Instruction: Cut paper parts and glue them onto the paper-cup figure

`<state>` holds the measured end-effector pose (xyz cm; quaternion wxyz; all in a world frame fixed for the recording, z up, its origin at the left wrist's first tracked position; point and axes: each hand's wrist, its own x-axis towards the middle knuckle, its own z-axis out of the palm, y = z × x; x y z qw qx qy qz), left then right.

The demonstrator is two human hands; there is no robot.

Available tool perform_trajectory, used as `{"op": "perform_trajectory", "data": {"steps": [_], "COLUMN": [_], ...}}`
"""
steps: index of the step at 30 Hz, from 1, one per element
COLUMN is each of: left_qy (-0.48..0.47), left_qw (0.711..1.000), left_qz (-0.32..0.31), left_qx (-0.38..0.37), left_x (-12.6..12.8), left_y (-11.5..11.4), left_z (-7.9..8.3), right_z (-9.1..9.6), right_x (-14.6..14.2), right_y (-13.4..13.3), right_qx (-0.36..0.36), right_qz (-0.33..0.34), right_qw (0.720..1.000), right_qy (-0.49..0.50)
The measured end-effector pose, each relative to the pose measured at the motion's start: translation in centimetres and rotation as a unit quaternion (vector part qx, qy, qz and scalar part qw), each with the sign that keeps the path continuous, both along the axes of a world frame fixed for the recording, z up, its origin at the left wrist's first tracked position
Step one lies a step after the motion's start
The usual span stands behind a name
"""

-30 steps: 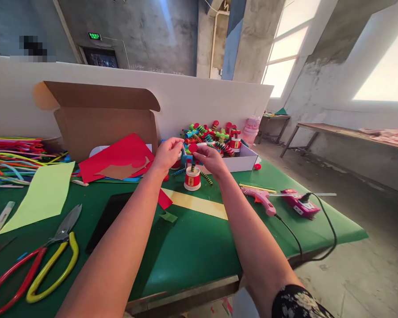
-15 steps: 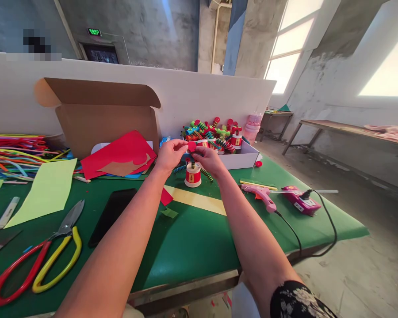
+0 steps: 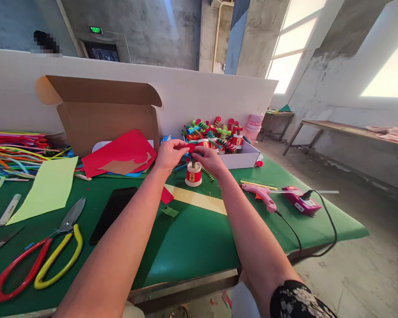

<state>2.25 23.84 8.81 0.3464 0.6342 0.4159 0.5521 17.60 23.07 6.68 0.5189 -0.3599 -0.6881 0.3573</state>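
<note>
My left hand (image 3: 169, 153) and my right hand (image 3: 208, 158) meet above a small red-and-white paper cup figure (image 3: 193, 175) with coiled pipe-cleaner arms, standing on the green table (image 3: 192, 238). Both hands pinch a small red paper disc (image 3: 191, 147) between their fingertips, just over the figure's spring neck. The fingers of both hands are closed on the disc.
A white tray (image 3: 245, 158) of several finished figures sits behind the hands. A pink glue gun (image 3: 260, 194) with a black cord and a pink device (image 3: 301, 204) lie at the right. Scissors (image 3: 40, 260), a black phone (image 3: 112, 213), coloured paper, pipe cleaners (image 3: 16, 152) and an open cardboard box (image 3: 102, 112) are at the left.
My left hand has come in to meet my right hand on the red disc, and both have lowered slightly toward the figure.
</note>
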Motion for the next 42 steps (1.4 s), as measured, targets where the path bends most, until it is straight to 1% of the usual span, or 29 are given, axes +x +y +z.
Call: {"op": "perform_trajectory", "data": {"steps": [6,12,17,25,33,42], "left_qy": [-0.005,0.01,0.011,0.005,-0.012,-0.017], "left_qw": [1.0,1.0,1.0,1.0,1.0,1.0], "left_qz": [0.009,0.014,0.009,0.005,0.015,0.01], "left_qx": [-0.01,-0.009,-0.003,0.0,-0.007,-0.004], "left_x": [0.07,0.05,0.04,0.05,0.2,0.38], "left_y": [0.12,-0.03,-0.11,0.05,-0.09,0.17], "left_z": [-0.2,-0.16,-0.15,-0.21,-0.03,-0.43], "right_z": [-0.05,-0.03,-0.13,-0.29,-0.42,-0.31], "right_x": [-0.02,0.09,0.08,0.06,0.04,-0.08], "right_y": [0.07,0.17,0.22,0.41,0.59,0.45], "right_qx": [-0.009,-0.008,-0.005,-0.027,-0.029,-0.036], "right_qz": [-0.004,-0.014,-0.01,-0.008,0.007,0.004], "right_qw": [1.0,1.0,1.0,0.999,0.999,0.999], "right_qy": [0.012,0.005,0.009,0.016,0.022,0.038]}}
